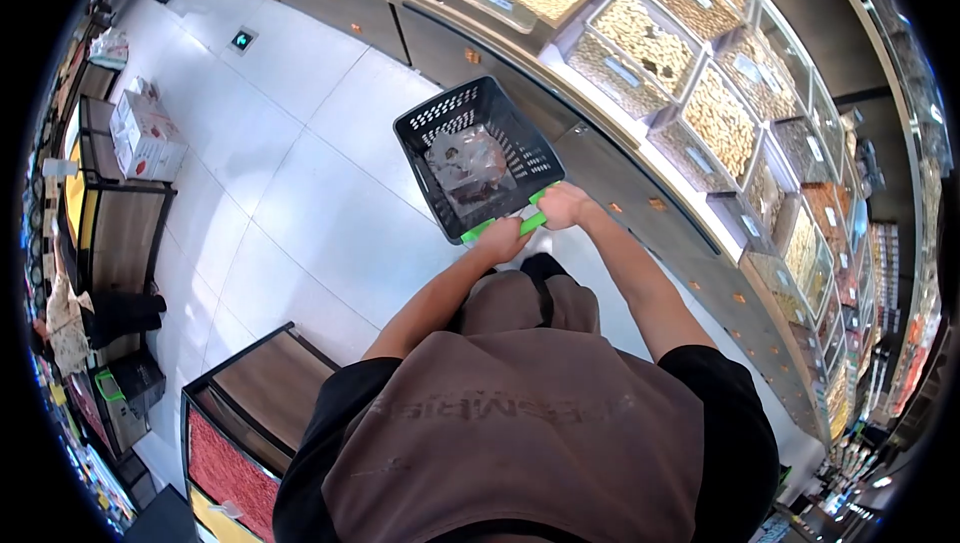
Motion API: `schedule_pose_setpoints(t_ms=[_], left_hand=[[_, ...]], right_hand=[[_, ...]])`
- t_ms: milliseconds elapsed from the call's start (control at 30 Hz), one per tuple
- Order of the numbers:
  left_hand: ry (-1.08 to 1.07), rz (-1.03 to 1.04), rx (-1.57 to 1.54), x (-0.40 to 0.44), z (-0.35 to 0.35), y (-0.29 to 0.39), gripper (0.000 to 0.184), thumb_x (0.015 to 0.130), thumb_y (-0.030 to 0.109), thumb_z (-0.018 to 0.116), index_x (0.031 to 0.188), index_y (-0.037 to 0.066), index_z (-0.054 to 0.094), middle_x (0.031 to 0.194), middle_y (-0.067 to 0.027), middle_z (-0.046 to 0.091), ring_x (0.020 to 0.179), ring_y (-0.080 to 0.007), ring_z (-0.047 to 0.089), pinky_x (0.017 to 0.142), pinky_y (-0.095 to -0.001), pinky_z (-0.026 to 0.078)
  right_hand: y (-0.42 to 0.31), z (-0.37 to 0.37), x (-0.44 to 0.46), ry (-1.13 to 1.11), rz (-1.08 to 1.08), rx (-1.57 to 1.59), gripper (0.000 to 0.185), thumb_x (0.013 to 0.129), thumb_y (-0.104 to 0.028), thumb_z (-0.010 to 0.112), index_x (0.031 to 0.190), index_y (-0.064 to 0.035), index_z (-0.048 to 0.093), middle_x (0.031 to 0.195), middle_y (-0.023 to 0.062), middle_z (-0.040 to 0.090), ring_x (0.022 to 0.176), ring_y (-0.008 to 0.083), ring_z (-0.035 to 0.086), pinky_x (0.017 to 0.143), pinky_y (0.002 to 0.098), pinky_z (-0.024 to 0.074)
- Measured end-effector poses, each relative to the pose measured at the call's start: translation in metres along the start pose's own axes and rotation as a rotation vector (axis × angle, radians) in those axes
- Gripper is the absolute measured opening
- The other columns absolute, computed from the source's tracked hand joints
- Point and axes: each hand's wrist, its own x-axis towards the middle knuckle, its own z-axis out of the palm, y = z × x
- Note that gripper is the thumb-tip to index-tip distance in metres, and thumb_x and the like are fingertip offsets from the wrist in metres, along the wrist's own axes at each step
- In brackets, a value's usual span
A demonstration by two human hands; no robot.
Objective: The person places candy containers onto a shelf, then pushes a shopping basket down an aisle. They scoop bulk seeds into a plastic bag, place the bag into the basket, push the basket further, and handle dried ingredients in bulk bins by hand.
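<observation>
Both my hands grip the green handle at the near end of a black shopping basket (425, 168). My left hand (500, 240) is closed around the handle's left part. Farther right, my right hand (563, 205) has its fingers wrapped round the other part. Inside the basket lies a clear plastic bag (470, 163); some dark and reddish contents show through, but I cannot make out what they are. The basket hangs or rolls in front of my feet; its underside is hidden.
Along the right runs a counter with bins of nuts (720, 123) and grains. At lower left stands a display with a red bulk food (225, 463). A white box (145, 133) sits on a left shelf. A person (75, 313) stands at far left near another basket (130, 383).
</observation>
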Motion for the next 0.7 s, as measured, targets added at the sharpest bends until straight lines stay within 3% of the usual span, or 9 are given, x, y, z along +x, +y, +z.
schedule_pose_setpoints(t_ms=[333,500,700], left_hand=[[0.203,-0.195,-0.07,0.049,-0.06,-0.049,0.043,0.091,0.041,0.061,0.085,-0.001,0.069,0.082,-0.0263,0.068,0.081,-0.0451,0.067,0.076,-0.054,0.053],[0.182,-0.364,-0.084,0.073,-0.123,-0.07,0.029,0.083,0.031,0.065,0.094,0.005,0.072,0.092,-0.0253,0.07,0.087,-0.0421,0.069,0.084,-0.0509,0.054],[0.192,-0.466,-0.051,0.096,-0.194,-0.122,0.028,0.081,0.028,0.067,0.095,0.003,0.071,0.093,-0.0244,0.07,0.09,-0.0427,0.067,0.085,-0.0505,0.053]], right_hand=[[0.03,-0.082,0.099,0.044,-0.132,-0.075,0.024,0.072,-0.031,0.066,0.071,-0.0081,0.071,0.076,0.0179,0.07,0.077,0.036,0.07,0.074,0.0462,0.0553],[0.042,-0.125,0.16,0.067,-0.167,-0.105,0.022,0.068,-0.027,0.065,0.072,-0.0075,0.075,0.076,0.0172,0.072,0.077,0.0349,0.072,0.072,0.0452,0.0565],[0.049,-0.179,0.252,0.073,-0.299,-0.106,0.023,0.067,-0.025,0.066,0.072,-0.0053,0.075,0.078,0.0204,0.072,0.079,0.0358,0.072,0.075,0.0452,0.057]])
